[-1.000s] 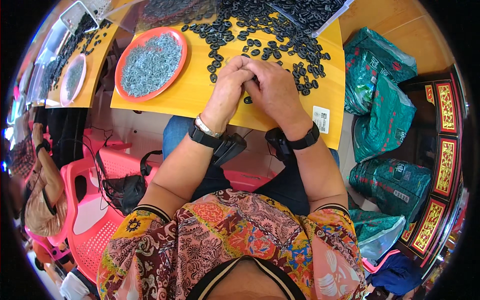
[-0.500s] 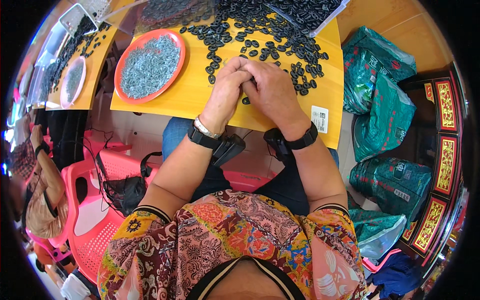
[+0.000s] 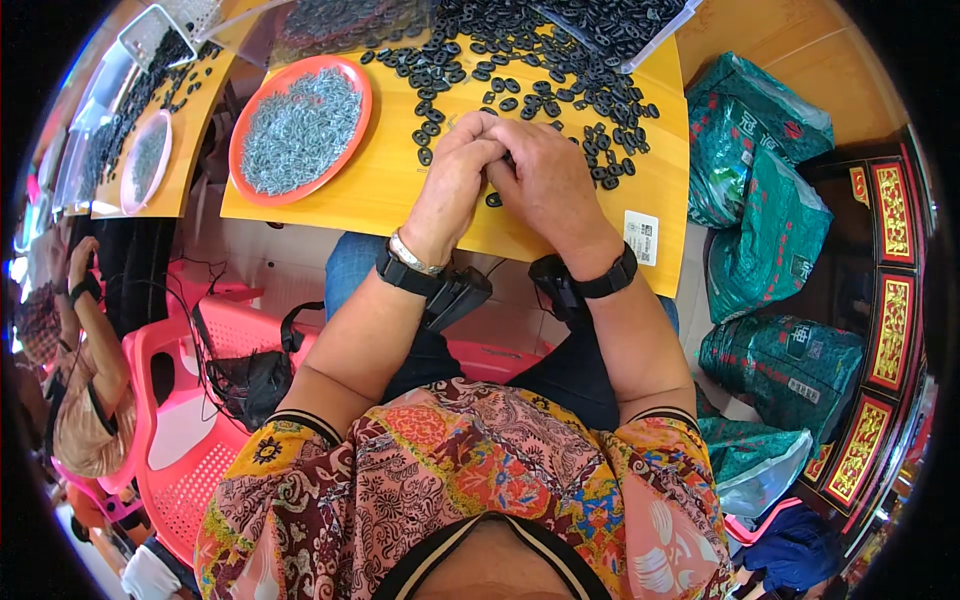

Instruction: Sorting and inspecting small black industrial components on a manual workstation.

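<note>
My left hand [image 3: 456, 182] and my right hand [image 3: 545, 172] meet above the front part of the yellow table [image 3: 400, 215]. Both have their fingers bent and pressed together at the tips. What they pinch is hidden behind the fingers and knuckles. Small black oval pieces with holes [image 3: 608, 150] lie scattered beyond and to the right of my hands, and a single black piece [image 3: 493, 200] rests just below them. Left of my left hand, a round orange-red plate [image 3: 366, 112] is heaped with thin silver metal pieces [image 3: 300, 130], probably screws.
A clear bin [image 3: 640, 45] full of black pieces stands at the far right. A white label [image 3: 641, 238] sticks near the table's right front corner. Green bags [image 3: 765, 235] crowd the floor on the right. At left are a pink chair [image 3: 190, 480] and another person [image 3: 95, 390].
My hands stay together in almost the same place, with only slight finger movement. At the left, the other person's forearm and hand have shifted a little.
</note>
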Demonstrator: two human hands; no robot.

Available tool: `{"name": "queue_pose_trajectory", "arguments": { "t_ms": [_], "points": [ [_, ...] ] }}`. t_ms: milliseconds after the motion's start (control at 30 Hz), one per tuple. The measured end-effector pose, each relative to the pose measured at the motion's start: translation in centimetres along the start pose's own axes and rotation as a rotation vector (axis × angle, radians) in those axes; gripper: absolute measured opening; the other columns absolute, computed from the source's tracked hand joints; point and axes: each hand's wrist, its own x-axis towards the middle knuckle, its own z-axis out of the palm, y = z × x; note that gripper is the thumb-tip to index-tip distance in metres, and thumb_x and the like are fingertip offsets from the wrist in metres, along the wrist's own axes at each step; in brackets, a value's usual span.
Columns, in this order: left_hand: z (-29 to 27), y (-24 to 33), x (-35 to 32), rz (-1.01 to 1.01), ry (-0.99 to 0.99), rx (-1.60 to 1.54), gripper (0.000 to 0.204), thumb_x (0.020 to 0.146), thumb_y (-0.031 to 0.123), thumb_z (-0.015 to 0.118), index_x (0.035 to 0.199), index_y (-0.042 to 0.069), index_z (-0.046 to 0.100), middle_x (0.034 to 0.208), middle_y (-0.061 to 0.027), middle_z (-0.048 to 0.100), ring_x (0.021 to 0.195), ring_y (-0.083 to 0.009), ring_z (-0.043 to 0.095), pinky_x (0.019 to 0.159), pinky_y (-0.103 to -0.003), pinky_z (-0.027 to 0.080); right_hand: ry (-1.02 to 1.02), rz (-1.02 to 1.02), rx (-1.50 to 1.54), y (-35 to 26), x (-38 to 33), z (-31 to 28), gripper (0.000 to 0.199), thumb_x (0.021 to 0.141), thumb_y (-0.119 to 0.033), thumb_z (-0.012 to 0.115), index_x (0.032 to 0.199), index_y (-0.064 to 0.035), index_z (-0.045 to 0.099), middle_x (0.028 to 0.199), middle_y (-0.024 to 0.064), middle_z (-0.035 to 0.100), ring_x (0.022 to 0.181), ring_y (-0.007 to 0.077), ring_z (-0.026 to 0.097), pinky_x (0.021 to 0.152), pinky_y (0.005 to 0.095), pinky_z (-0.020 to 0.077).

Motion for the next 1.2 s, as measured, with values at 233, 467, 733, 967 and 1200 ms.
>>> {"name": "queue_pose_trajectory", "arguments": {
  "t_ms": [233,467,733,967,1200],
  "points": [
    [-0.05,-0.15,0.06,0.029,-0.017,-0.008,0.016,0.084,0.000,0.042,0.094,0.001,0.054,0.086,-0.0033,0.055,0.078,-0.0101,0.052,0.071,-0.022,0.044,0.011,0.033,0.015,0.00,-0.03,0.12,0.013,0.077,-0.010,0.061,0.088,-0.0057,0.057,0.079,0.0120,0.062,0.075,0.0320,0.059,0.065,0.0388,0.0474],
    [0.08,0.19,-0.10,-0.005,-0.006,0.015,0.016,0.084,0.000,0.042,0.095,0.002,0.054,0.087,-0.0034,0.056,0.080,-0.0106,0.053,0.073,-0.022,0.043,0.016,0.036,0.012,0.05,0.00,0.21,0.013,0.075,-0.009,0.062,0.086,-0.0055,0.057,0.077,0.0113,0.060,0.073,0.0320,0.058,0.063,0.0390,0.0470],
    [-0.19,-0.21,0.12,0.022,-0.019,0.014,0.017,0.085,0.000,0.042,0.097,0.001,0.054,0.089,-0.0039,0.056,0.083,-0.0115,0.053,0.075,-0.023,0.044,0.025,0.032,0.014,0.20,-0.07,0.36,0.012,0.075,-0.009,0.062,0.084,-0.0052,0.056,0.076,0.0111,0.060,0.072,0.0319,0.058,0.063,0.0388,0.0469],
    [-0.18,-0.25,0.13,0.020,-0.013,0.015,0.017,0.085,0.001,0.042,0.096,0.001,0.054,0.089,-0.0041,0.056,0.082,-0.0116,0.053,0.075,-0.023,0.044,0.022,0.032,0.016,0.16,-0.06,0.27,0.013,0.075,-0.010,0.062,0.085,-0.0052,0.056,0.077,0.0113,0.061,0.073,0.0319,0.058,0.063,0.0389,0.0471],
    [-0.32,-0.24,0.13,0.019,-0.007,0.037,0.016,0.084,0.001,0.043,0.096,0.001,0.054,0.088,-0.0038,0.056,0.081,-0.0111,0.053,0.073,-0.022,0.044,-0.002,0.036,0.026,0.11,0.03,0.05,0.014,0.075,-0.009,0.063,0.088,-0.0059,0.057,0.078,0.0108,0.061,0.073,0.0315,0.059,0.064,0.0383,0.0469]
  ]
}}
